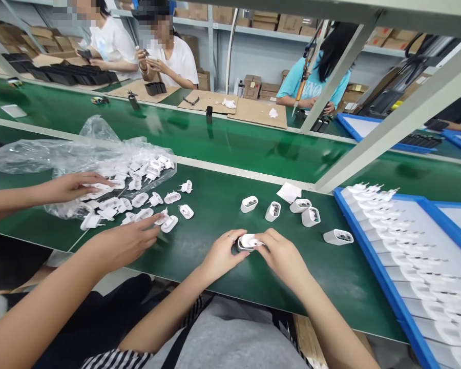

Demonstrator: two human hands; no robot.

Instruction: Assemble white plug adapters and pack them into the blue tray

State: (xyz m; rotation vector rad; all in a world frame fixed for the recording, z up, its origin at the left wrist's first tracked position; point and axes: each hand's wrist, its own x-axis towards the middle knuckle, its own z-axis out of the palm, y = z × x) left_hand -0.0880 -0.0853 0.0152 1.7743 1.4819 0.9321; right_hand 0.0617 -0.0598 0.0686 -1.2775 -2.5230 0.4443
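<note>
Charger housing [241,248] is sitting between your two hands near the front edge of the worktop [211,205]. Its open end is facing up, and the long axis of its oval mouth is running left to right, roughly in line with that edge. Your left hand [223,253] is pinching the housing at its left side between thumb and fingers. Your right hand [283,253] is pinching a white plug cap [249,239] over the mouth, its long axis following the mouth's; your fingers are partly hiding it. Beyond your hands, five more open housings are resting apart or close together, the rightmost [335,237] directing its open end rightward. At right, a blue-rimmed tray [373,256] is holding rows of white units, pins pointing right. At left, loose plug caps [186,211] are lying on and beside a clear bag [19,154].
</note>
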